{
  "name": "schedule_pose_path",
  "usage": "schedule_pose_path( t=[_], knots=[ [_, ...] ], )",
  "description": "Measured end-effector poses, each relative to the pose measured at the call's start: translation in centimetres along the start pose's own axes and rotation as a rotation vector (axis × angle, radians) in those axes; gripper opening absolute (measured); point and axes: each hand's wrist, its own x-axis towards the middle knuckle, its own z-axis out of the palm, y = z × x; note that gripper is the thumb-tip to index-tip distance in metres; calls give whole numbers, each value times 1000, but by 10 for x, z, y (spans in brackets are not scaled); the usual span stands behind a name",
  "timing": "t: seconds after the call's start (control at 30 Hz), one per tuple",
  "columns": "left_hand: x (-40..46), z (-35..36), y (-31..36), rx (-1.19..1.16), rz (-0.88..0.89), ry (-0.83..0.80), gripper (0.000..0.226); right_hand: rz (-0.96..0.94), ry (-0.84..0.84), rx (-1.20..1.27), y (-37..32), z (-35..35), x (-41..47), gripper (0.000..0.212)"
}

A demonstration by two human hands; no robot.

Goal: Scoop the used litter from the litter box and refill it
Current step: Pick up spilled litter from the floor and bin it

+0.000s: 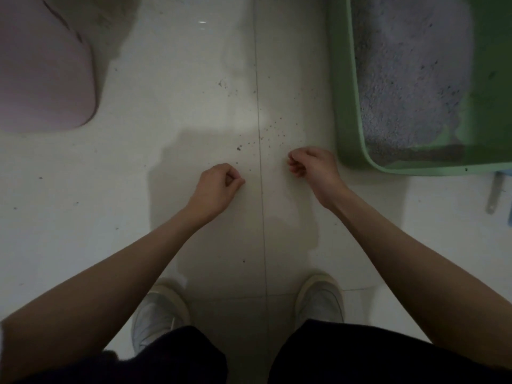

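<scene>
— Two hands are in view, and both hold nothing, I think. The left hand [219, 184] has its fingers curled loosely above the floor [138, 167]. The right hand [310, 164] is curled in the same way, a little more forward.

— Where does the litter box lie from them?

— The litter box [343, 112] is green and it stands on the floor ahead and to the right. Its near corner is just beside the right hand, so this hand is clearly the nearer one. The left hand is well apart from it.

— And how does its long side run?

— It seems to run away from the person, toward the top of the view, but the right part is cut off by the frame, so I cannot be sure. Inside it the grey litter [401, 79] is heaped, and a darker strip lies along the near wall.

— Is a scoop visible?

— Maybe. Behind the near edge of the box, at the far right, a grey handle [494, 195] lies on the floor. The picture is dim there and I cannot tell what tool it is.

— What else is there?

— Some scattered grains [266, 134] lie on the floor in front of the hands, a pink container [41, 73] stands at the far left, and the white shoes [318, 295] of the person show at the bottom.

— So the next move?

— I judge the reach must go rightward and it belongs to the right hand.
</scene>
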Motion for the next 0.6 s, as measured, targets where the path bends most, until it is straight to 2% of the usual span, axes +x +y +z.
schedule_pose_path(
  t=[0.1,0.23,0.3,0.4,0.5,0.6],
  knots=[
    [-2,-6,-8,-70,-41,57,11,-112,74,-348,-4,8,11,12],
    [-5,-4,-13,-77,-34,21,17,-216,37,-580,3,22,8,16],
    [-6,1,-11,-44,10,-2,18,-248,25,-640,10,27,5,14],
    [-4,9,-8,1,78,-15,19,-270,99,-645,11,28,9,16],
    [-1,14,-6,19,69,10,15,-272,157,-655,5,25,17,19],
    [0,15,-5,35,45,21,13,-288,118,-704,1,29,23,25]
  ],
)
